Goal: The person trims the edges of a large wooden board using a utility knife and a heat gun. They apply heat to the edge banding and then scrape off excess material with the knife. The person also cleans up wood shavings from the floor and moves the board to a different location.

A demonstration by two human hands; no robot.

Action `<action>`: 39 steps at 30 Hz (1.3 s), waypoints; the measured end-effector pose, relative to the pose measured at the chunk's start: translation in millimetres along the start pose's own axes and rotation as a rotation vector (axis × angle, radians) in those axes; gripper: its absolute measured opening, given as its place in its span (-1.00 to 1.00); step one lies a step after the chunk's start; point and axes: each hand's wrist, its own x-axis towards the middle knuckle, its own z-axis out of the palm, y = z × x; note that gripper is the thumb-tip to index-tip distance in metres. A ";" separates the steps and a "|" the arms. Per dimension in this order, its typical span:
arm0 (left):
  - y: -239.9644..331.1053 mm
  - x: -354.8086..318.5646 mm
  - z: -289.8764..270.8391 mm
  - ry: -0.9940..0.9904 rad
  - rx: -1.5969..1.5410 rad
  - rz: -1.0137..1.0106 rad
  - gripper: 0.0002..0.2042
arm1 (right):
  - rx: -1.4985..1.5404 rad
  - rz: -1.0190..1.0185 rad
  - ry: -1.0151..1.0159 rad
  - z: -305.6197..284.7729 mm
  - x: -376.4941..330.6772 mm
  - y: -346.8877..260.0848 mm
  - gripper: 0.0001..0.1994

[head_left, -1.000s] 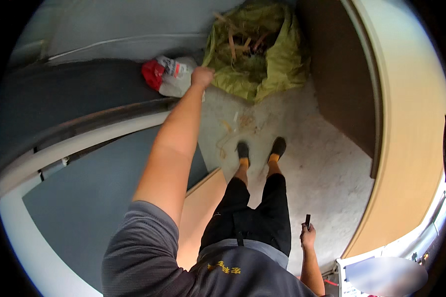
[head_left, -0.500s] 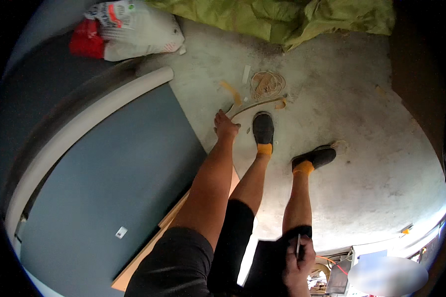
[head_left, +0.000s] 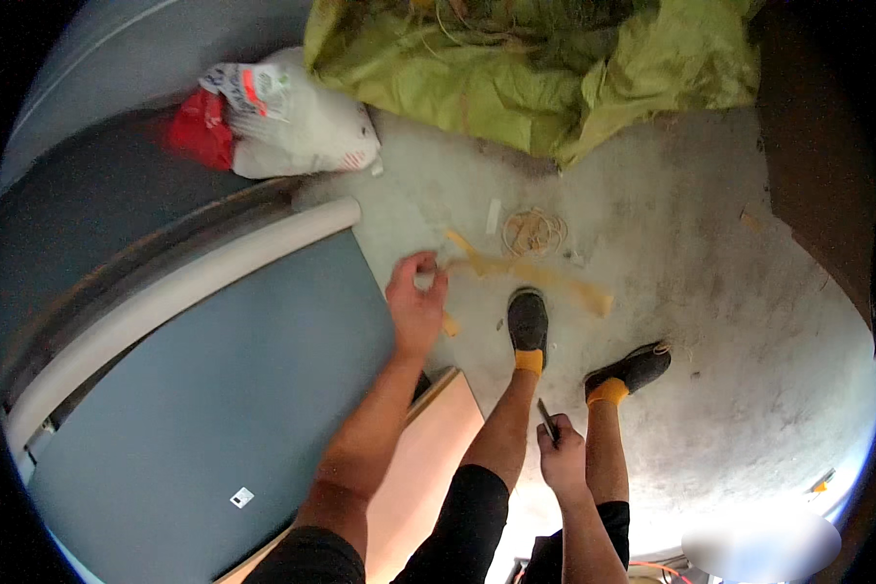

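1. One slim dark tool (head_left: 549, 420) in right hand (head_left: 563, 457); fingers closed round it, tip sticking out past the fist, away from the body. Hand hangs between the two lower legs.
2. Black shorts (head_left: 462, 526) on the person, at the near side.
3. Peach board (head_left: 428, 477), left of the legs, alongside the right edge of a big grey-blue panel (head_left: 214, 389).
4. White sticker (head_left: 241, 497) on the panel, toward its near right edge.
5. Left hand (head_left: 417, 307) just off the panel's right edge, toward its far corner. Fingers and thumb curled together, gripping one end of a tan strip (head_left: 565, 282); exact contact blurred.
6. Strip runs from that hand to the right, over the floor (head_left: 711, 292), just past the toe of the left shoe (head_left: 528, 321). Smeared; can't tell if it touches the floor.
7. Right shoe (head_left: 633, 372) flat on floor, toe turned out to the right. Both socks yellow-orange.
8. White bar (head_left: 214, 271) along the panel's far left edge, end near the panel's far corner.
9. Two short yellowish scraps on floor: one (head_left: 449, 324) just beside left hand, one (head_left: 467, 251) farther out.
10. Coil of string (head_left: 533, 234) beyond the strip, narrow white scrap (head_left: 493, 216) left of it.
11. White bag (head_left: 307, 127) with red end, beyond the bar, print on it.
12. Large green sack (head_left: 516, 97) at the floor's far edge, mouth open, scraps inside; right of the bag.
13. Brown upright panel (head_left: 818, 195) along the floor's right edge.
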 end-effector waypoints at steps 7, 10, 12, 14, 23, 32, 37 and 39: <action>150.0 246.5 -53.5 0.594 0.290 0.630 -0.54 | 0.008 -0.087 0.016 -15.0 2.9 -8.1 -0.84; 145.7 186.6 -7.0 0.199 -0.180 0.253 -0.62 | 0.052 -0.024 0.042 -14.2 12.0 0.3 -0.85; 44.0 137.8 49.9 -0.038 0.012 -0.106 -0.70 | 0.104 -0.001 0.022 -19.4 11.3 -12.7 -0.85; -62.2 75.8 100.3 -0.242 0.382 -0.363 -0.48 | 0.156 -0.013 -0.011 -21.8 7.4 -18.4 -0.83; -37.1 34.9 233.3 0.056 0.411 0.153 -0.04 | 0.206 0.012 -0.084 -31.6 2.2 -28.4 -0.80; 1.2 12.0 234.5 -0.331 -0.018 -0.141 -0.57 | 0.130 -0.025 -0.104 -32.8 4.4 -25.3 -0.75; 118.0 -80.0 284.3 -0.727 -0.068 0.401 -0.74 | -0.030 0.135 -0.266 -31.6 5.6 -24.8 -0.74; 159.2 -122.0 302.3 -0.962 0.048 0.568 -0.78 | -0.103 0.144 -0.383 -28.5 5.6 -19.6 -0.62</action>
